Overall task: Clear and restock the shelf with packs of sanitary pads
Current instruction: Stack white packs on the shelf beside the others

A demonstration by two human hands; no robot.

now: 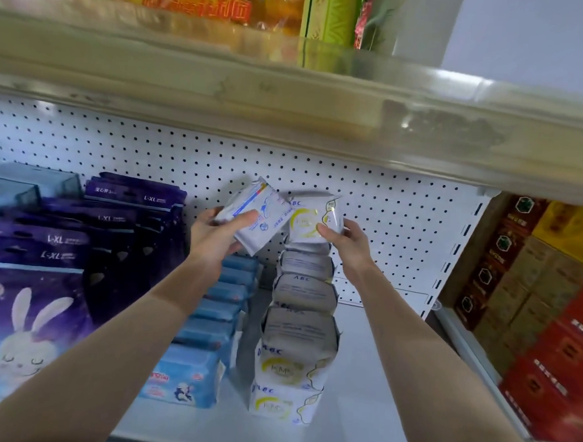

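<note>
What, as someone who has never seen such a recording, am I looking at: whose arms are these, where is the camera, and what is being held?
There is one picture, taken by a camera worn on a person's head, looking forward and down. The two bare arms are that person's own.

The left hand grips a white pack with blue print. The right hand grips a white ABC pack with yellow print, above the far end of a row of ABC packs.

That row stands on a white shelf. To its left are blue packs and purple L-XL packs. A pegboard forms the back.
</note>
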